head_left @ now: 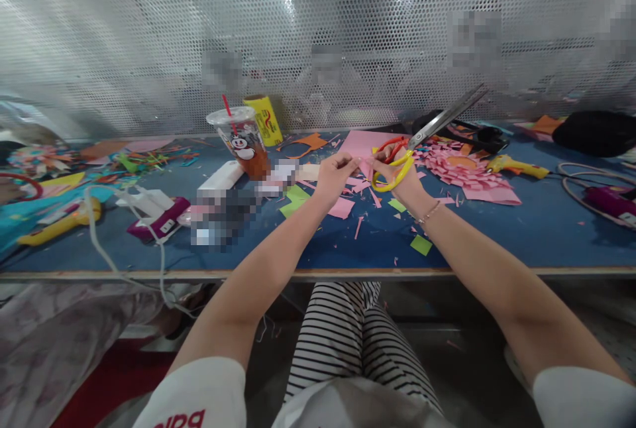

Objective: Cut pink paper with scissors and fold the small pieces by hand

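My left hand (332,179) is closed, its thumb and finger pinching a small piece of pink paper (366,167). The other side of this piece is between the fingertips of my right hand (405,183). Scissors (442,122) with one red and one yellow handle loop hang on my right hand, blades pointing up and to the right, away from the paper. Behind my hands lies a larger pink sheet (370,141). Right of them is a layered pink paper flower (462,169) with an orange centre. Pink scraps (342,208) and green squares (421,245) lie in front.
A lidded drink cup (243,143) and a yellow roll (263,120) stand left. Yellow glue guns (519,166) and purple power strips (159,219) with cords lie on both sides. A perforated metal panel (298,24) rises behind the blue table (278,252). Another person sits left.
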`<state>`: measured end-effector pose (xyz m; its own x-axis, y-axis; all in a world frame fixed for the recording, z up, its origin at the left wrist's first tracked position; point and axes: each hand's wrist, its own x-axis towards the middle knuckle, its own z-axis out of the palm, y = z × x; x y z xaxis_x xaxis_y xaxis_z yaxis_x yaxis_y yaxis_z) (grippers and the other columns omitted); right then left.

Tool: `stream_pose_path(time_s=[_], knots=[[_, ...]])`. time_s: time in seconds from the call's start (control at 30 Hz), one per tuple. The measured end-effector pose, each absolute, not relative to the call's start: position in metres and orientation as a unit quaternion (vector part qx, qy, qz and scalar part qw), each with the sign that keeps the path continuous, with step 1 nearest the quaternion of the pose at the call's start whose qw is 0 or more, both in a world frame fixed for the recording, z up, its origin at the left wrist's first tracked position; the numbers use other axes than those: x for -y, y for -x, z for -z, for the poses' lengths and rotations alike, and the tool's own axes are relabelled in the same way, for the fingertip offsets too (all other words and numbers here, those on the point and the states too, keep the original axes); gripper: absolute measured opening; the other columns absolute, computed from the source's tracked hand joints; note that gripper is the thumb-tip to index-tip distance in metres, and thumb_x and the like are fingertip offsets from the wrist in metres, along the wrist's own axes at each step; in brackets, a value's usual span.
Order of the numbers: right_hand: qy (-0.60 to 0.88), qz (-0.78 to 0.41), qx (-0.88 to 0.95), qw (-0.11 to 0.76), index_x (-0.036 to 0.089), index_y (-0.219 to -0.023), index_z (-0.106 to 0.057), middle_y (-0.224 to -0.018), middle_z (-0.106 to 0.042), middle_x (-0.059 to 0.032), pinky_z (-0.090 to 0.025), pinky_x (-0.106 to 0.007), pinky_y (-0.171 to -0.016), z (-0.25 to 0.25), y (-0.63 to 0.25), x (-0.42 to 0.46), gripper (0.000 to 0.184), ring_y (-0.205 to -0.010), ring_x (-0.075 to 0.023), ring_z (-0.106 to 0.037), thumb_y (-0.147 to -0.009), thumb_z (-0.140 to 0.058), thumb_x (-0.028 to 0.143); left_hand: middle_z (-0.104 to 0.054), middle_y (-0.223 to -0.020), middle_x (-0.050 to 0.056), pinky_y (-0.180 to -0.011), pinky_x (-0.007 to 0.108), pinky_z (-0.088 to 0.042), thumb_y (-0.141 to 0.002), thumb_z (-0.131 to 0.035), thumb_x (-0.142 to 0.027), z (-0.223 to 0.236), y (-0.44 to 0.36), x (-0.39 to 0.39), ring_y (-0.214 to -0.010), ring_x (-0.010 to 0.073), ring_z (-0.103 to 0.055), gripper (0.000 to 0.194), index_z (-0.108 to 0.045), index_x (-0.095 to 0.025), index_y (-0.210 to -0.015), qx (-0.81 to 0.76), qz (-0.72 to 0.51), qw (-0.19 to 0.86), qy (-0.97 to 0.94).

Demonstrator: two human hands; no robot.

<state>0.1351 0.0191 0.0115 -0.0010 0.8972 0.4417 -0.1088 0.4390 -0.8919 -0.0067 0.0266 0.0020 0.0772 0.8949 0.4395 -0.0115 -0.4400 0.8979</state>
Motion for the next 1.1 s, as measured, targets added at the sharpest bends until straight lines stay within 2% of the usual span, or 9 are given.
stream_pose_path(time_s=[0.27,0.67,1.1], knots=[[0.327,-0.408,0.571,0.633,0.023,-0.062,-0.029,-0.064,-0.051,0.0050,-0.046,-0.029,-0.068,-0.0116,-0.1334,-0.0184,0.045,-0.067,-0.0106,-0.055,-0.057,-0.073,0.029,-0.053,-0.054,-0.003,-0.061,0.022,-0.047,-0.069,-0.065,-0.036,-0.0036,0.0049,-0.0245,-0.054,0.0073,-0.052,0.027,-0.052,-0.015,-0.059,-0.359,-0.577,0.400,-0.615],[0.339,-0.403,0.566,0.634,0.022,-0.061,-0.030,-0.059,-0.048,0.0067,-0.044,-0.027,-0.062,-0.0086,-0.1366,-0.0232,0.046,-0.058,-0.0084,-0.051,-0.056,-0.075,0.030,-0.058,-0.056,-0.003,-0.061,0.026,-0.053,-0.054,-0.077,-0.035,0.0007,-0.0006,-0.0214,-0.054,0.0093,-0.059,0.036,-0.050,-0.014,-0.065,-0.340,-0.532,0.503,-0.590],[0.332,-0.412,0.549,0.647,0.023,-0.065,-0.030,-0.061,-0.050,0.0058,-0.047,-0.028,-0.064,-0.0044,-0.1367,-0.0257,0.047,-0.064,-0.0115,-0.057,-0.054,-0.076,0.032,-0.063,-0.067,-0.001,-0.065,0.027,-0.052,-0.053,-0.078,-0.025,0.0009,-0.0005,-0.0253,-0.061,0.0094,-0.060,0.034,-0.056,-0.013,-0.075,-0.318,-0.527,0.496,-0.613]])
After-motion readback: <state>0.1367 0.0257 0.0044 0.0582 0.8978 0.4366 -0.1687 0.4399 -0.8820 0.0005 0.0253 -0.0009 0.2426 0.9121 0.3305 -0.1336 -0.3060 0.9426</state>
